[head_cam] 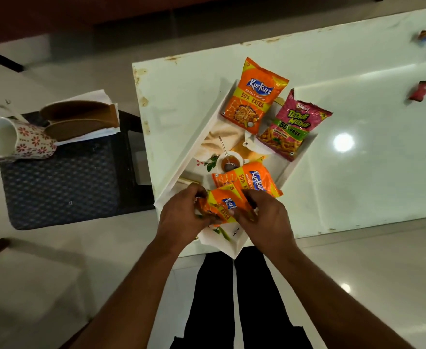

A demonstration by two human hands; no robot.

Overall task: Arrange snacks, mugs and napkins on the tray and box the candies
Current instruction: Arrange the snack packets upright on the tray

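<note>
Mugs (10, 139) lie on their sides on the chair at far left. My left hand (181, 212) and right hand (262, 215) both pinch one orange Kurkure packet (222, 206), fingers curled shut on its ends, over the white tray's (189, 152) near corner. Candies (421, 90) sit far right on the table (357, 71).

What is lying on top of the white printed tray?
On the white printed tray: three orange Kurkure packets, one in both hands, and a pink Bingo packet. They cover part of the tray's printed picture.
</note>
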